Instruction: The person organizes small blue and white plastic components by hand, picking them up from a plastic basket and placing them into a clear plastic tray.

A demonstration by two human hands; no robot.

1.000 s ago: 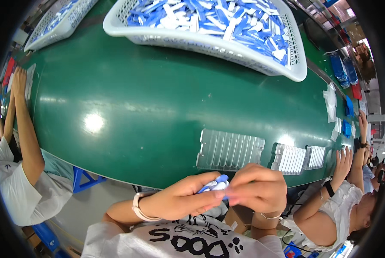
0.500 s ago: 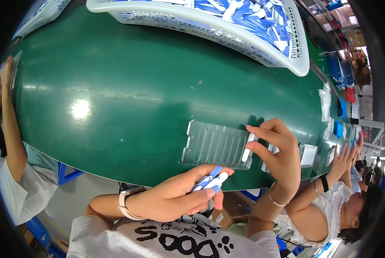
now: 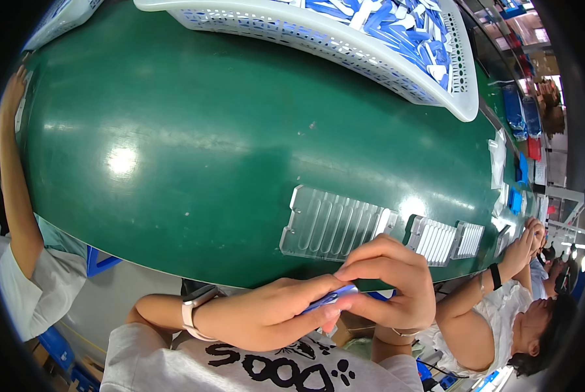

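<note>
My left hand [image 3: 260, 313], a watch on its wrist, is closed round a few slim blue-and-white plastic pieces [image 3: 330, 298] in front of my body. Thumb and forefinger of my right hand [image 3: 397, 284] meet at the far end of these pieces and pinch there; the fingers partly hide what they grip. Just beyond both hands a clear slotted tray [image 3: 315, 225] lies flat on the green table [image 3: 194, 176]. One white piece [image 3: 383, 225] lies in its slot at the right end, its lower part hidden behind my right hand. The other visible slots hold nothing.
A white perforated basket [image 3: 318, 49] heaped with blue and white pieces stands at the far side. Two more slotted trays, a nearer one [image 3: 431, 240] and a farther one [image 3: 468, 240], hold white pieces at right. Co-workers sit left [image 3: 18, 242] and right [image 3: 482, 320].
My right hand has left the white piece in the tray's right end and come down and left to my left hand, where it now pinches at the pieces. The white piece stays in the tray.
</note>
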